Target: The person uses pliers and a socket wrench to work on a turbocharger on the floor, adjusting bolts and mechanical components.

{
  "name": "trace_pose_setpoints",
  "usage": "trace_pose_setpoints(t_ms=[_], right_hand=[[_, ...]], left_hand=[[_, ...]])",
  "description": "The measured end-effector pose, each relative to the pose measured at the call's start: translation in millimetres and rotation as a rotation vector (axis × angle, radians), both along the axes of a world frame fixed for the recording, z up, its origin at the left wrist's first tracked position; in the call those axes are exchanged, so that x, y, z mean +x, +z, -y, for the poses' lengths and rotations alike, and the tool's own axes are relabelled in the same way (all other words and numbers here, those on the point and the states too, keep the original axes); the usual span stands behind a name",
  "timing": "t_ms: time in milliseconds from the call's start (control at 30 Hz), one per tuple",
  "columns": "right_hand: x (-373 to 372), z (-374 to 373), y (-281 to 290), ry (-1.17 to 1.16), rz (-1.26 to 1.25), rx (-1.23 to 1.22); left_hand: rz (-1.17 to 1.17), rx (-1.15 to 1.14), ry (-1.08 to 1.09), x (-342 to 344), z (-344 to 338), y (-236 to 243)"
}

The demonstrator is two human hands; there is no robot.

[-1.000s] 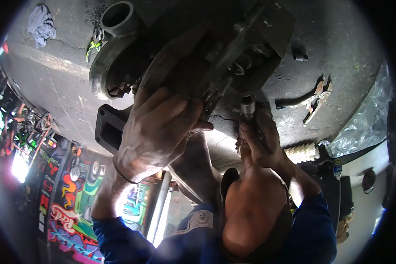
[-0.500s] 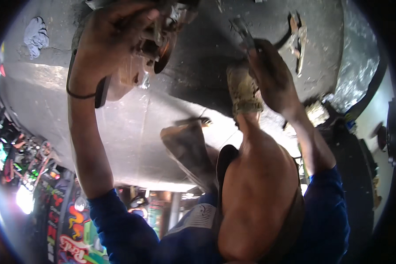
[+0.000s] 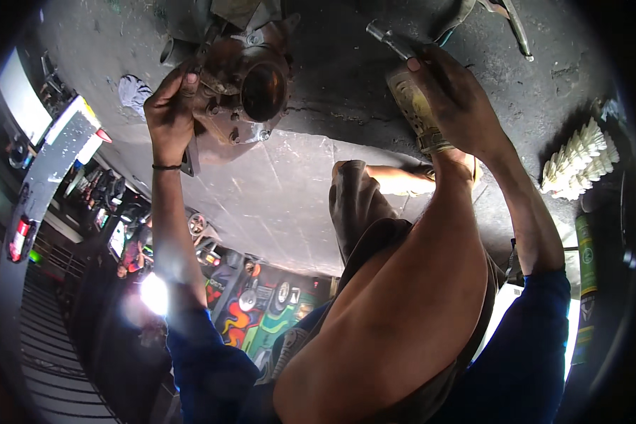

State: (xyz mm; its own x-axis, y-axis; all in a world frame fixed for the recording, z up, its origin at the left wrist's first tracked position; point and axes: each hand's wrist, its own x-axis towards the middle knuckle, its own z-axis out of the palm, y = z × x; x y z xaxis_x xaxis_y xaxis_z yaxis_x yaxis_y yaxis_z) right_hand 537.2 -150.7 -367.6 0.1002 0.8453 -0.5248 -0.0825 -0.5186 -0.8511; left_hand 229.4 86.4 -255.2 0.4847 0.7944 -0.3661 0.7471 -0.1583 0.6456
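Note:
A rusty metal engine part [image 3: 234, 71] with a wide round bore and several bolts stands on the dark floor at the upper left. My left hand [image 3: 171, 116] grips its left side, fingers bent around the edge and thumb on top. To the right of it, my right hand [image 3: 459, 102] is closed on a slim silver metal tool [image 3: 387, 37]. The tool's narrow, socket-like end points up and left, apart from the engine part; its other end is hidden in my palm.
A crumpled grey cloth [image 3: 134, 93] lies left of the engine part. Plier-like hand tools [image 3: 512, 25] rest at the upper right. My shod foot [image 3: 413, 106] is below my right hand. A shaggy white bundle [image 3: 579, 161] sits at the right.
The view has shifted, and the engine part now shows more fully. My left hand now sits at its left side rather than over it. My right hand still holds the tool.

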Motion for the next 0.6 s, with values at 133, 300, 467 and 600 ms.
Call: trace_pose_setpoints(t_ms=[133,300,467,600], right_hand=[[9.9,-3.4,-6.2,-0.052,0.077,0.032],[23.6,-20.3,-20.7,0.028,0.101,-0.024],[47.2,-50.3,3.9,0.055,0.026,-0.25],[65.1,-64.6,-7.1,0.181,-0.048,-0.493]], left_hand=[[-0.009,-0.031,0.003,0.2,-3.4,-3.1],[-0.071,-0.09,0.029,-10.7,-20.2,6.2],[-0.13,-0.013,0.029,-4.5,-14.1,4.3],[-0.238,0.12,-0.039,15.1,-2.5,-6.9]])
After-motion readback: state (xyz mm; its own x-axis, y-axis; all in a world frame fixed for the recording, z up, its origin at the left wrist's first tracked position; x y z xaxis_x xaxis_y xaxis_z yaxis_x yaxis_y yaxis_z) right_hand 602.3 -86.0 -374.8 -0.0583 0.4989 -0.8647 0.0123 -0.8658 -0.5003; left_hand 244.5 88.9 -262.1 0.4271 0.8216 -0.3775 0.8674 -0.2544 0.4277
